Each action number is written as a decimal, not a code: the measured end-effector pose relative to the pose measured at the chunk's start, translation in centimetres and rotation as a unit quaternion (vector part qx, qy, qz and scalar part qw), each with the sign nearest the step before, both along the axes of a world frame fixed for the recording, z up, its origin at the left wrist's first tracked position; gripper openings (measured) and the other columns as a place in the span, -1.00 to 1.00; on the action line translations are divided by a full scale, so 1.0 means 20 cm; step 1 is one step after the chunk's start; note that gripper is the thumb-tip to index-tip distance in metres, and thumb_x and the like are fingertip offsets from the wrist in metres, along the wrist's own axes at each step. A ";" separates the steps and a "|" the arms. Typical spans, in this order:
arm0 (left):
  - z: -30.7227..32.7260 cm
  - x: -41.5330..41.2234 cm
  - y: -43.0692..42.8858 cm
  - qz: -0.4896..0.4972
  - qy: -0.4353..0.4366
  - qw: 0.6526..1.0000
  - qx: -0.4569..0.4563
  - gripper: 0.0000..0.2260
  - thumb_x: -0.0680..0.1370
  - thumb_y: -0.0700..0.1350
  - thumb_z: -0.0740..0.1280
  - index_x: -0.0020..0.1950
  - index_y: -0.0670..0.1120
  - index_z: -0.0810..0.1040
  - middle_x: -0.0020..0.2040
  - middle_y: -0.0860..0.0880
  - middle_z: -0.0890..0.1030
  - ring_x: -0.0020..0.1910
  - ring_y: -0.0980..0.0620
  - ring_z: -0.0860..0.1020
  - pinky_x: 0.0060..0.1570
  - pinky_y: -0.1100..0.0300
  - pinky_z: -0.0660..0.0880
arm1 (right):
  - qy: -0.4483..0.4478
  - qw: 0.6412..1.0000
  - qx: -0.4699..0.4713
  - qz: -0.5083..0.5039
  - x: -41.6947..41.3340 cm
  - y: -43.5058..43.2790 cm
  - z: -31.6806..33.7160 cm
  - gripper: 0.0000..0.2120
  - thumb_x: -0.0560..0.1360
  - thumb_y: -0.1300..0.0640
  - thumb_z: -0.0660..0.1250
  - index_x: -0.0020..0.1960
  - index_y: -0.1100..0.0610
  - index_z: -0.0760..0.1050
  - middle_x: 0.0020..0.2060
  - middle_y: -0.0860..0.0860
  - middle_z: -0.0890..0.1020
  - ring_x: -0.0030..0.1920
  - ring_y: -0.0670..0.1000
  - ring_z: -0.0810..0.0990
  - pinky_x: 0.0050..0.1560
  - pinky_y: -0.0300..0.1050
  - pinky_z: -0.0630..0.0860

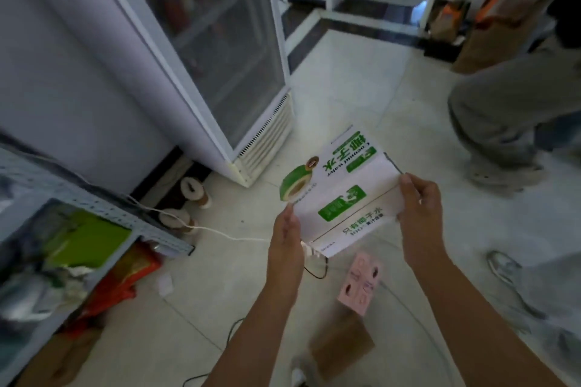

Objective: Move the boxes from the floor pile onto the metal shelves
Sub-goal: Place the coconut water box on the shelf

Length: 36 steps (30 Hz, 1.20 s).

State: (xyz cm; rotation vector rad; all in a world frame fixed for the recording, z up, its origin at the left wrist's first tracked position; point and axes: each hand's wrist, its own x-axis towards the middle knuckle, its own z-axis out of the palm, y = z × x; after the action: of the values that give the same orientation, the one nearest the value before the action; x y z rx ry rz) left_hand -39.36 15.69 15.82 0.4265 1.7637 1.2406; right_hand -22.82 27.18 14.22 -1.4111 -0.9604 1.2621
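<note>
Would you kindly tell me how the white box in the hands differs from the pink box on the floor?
The white box carries green print; the pink box shows dark round marks. The white box is held up between the left hand and right hand; the pink box lies on the floor, untouched. The white box fills more of the view than the pink box. Both are rectangular cartons.

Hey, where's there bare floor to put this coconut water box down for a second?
There is bare tile ahead, between the glass-door fridge and the other person's legs. Crowded below the coconut water box: a pink box and brown cardboard. By the metal shelf, boots, a white cable and bags cluster.
</note>
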 end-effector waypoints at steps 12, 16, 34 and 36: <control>1.21 -0.43 -0.80 0.253 0.140 0.946 0.144 -0.75 0.65 0.15 0.16 0.32 0.31 0.40 0.18 0.16 0.53 0.05 0.14 0.54 0.03 0.14 0.55 | 0.098 0.940 0.166 0.281 -0.72 -0.52 1.26 -0.70 0.57 -0.11 0.30 0.23 -0.01 0.42 0.12 -0.07 0.59 0.01 -0.15 0.62 -0.06 -0.18 0.53; 1.44 -0.48 -1.21 0.346 0.178 0.906 0.166 -0.66 0.67 0.10 0.14 0.45 0.19 0.37 0.34 0.05 0.43 0.26 -0.01 0.46 0.24 0.04 0.47 | 0.126 0.895 0.201 0.377 -0.93 -0.88 1.55 -0.64 0.53 -0.22 0.31 0.25 -0.11 0.41 0.21 -0.08 0.55 0.18 -0.06 0.55 0.13 -0.06 0.51; 1.87 -0.87 -2.84 0.496 0.251 0.802 0.220 -0.70 0.67 0.08 0.15 0.41 0.19 0.38 0.26 0.10 0.47 0.16 0.12 0.49 0.03 0.12 0.48 | 0.190 0.747 0.274 0.575 -1.63 -2.36 1.99 -0.78 0.51 -0.15 0.35 0.11 -0.21 0.40 0.07 -0.06 0.60 0.05 -0.05 0.63 -0.11 -0.16 0.60; 1.91 -0.97 -2.99 0.497 0.255 0.797 0.229 -0.73 0.67 0.06 0.15 0.38 0.17 0.39 0.20 0.16 0.48 0.10 0.20 0.49 -0.09 0.22 0.48 | 0.192 0.738 0.279 0.583 -1.74 -2.51 2.00 -0.67 0.44 -0.29 0.36 0.14 -0.25 0.40 0.10 -0.06 0.58 0.08 -0.03 0.61 -0.05 -0.08 0.62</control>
State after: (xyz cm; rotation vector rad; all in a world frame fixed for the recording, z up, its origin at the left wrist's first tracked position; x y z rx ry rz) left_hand -58.73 -44.13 53.97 0.0513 2.2210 2.5220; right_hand -57.55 -22.97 54.13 0.0990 -1.8131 1.7807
